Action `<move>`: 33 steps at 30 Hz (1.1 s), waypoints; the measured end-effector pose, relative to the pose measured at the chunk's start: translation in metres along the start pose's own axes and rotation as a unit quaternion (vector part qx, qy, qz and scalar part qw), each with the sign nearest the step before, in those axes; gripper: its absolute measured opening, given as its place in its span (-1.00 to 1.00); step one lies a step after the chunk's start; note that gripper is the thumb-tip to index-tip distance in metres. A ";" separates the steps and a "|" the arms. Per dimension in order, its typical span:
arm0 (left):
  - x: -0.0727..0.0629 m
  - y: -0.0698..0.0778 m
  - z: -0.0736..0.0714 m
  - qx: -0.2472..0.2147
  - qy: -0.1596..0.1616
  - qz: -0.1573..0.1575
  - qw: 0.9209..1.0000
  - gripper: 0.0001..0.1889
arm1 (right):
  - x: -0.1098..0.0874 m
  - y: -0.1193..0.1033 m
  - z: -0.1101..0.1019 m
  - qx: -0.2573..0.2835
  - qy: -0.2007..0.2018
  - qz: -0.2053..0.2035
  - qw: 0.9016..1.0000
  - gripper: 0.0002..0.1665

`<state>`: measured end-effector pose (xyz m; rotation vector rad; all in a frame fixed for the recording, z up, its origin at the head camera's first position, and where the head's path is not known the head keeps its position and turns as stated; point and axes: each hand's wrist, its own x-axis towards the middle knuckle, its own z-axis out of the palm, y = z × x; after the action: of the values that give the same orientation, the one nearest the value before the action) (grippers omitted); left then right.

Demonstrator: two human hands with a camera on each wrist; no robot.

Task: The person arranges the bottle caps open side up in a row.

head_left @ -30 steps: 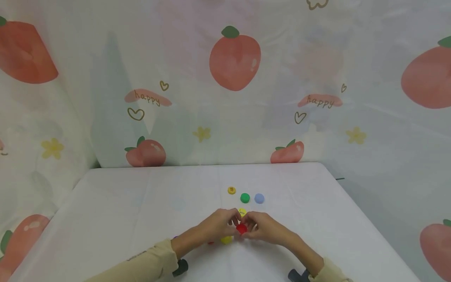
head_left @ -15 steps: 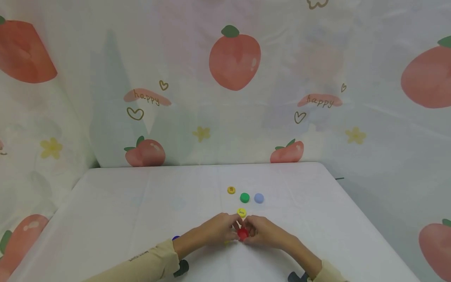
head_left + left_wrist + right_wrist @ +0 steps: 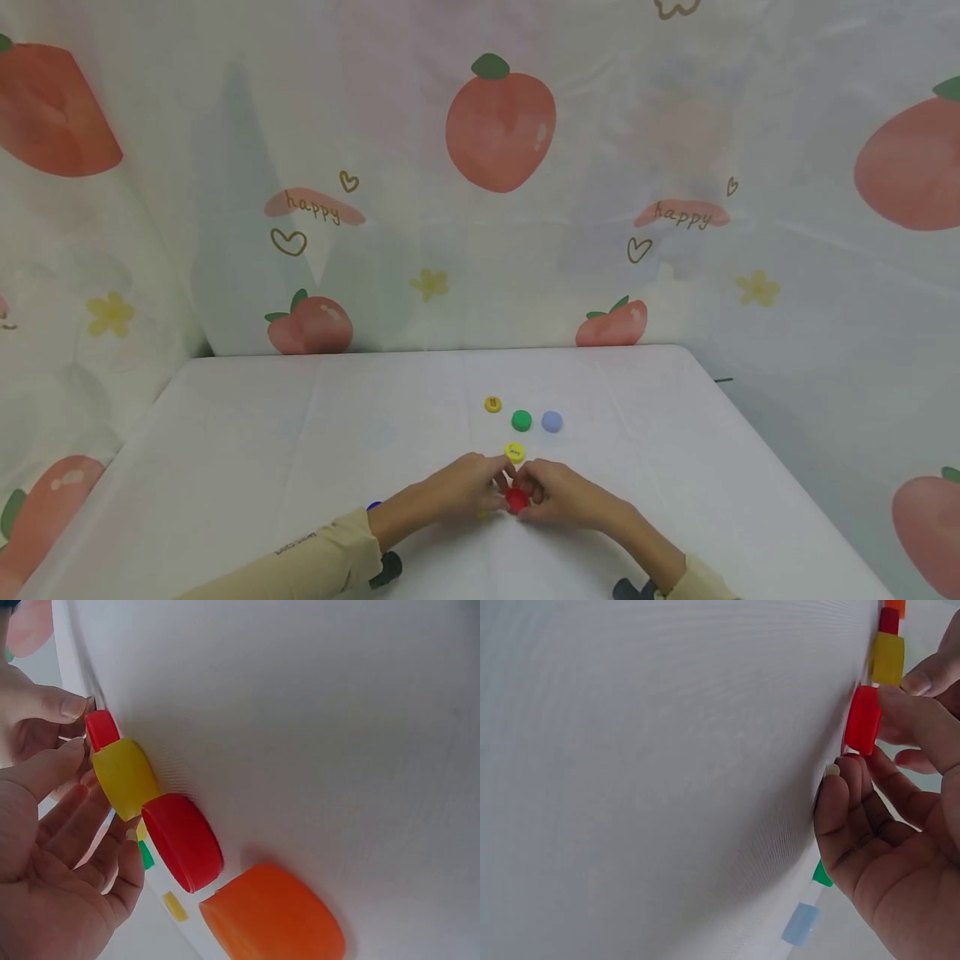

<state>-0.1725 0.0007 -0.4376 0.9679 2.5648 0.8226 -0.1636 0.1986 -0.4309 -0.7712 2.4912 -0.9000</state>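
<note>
In the head view, a red bottle cap (image 3: 517,500) sits on the white cloth between my two hands. My left hand (image 3: 463,487) pinches its left side between thumb and fingertips. The right hand (image 3: 567,493) has thumb and fingers on its right side. In the right wrist view, the thumb lies against the wall of the red cap (image 3: 864,720), with curled fingers below it. A yellow cap (image 3: 124,778) stands right beside the red one in the left wrist view, followed by a second red cap (image 3: 184,844) and an orange cap (image 3: 274,919).
Beyond the hands lie a yellow cap with dark print (image 3: 514,452), a green cap (image 3: 521,421), a light blue cap (image 3: 552,422) and a darker yellow cap (image 3: 492,404). A blue-purple cap (image 3: 374,505) shows behind the left forearm. A patterned curtain (image 3: 495,275) stands behind the table.
Both hands and the red cap have come slightly toward me. The printed yellow cap shows more fully, while the caps beside the left hand are now more hidden. The last half second shows almost no motion.
</note>
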 end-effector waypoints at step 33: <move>0.011 -0.009 -0.020 -0.084 0.090 -0.104 0.987 -0.68 | 0.020 0.010 -0.019 -0.027 0.109 0.046 0.993 -0.63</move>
<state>-0.1935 -0.0058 -0.4276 0.5899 2.6340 1.0871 -0.1924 0.2014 -0.4267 -0.5972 2.7260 -0.9317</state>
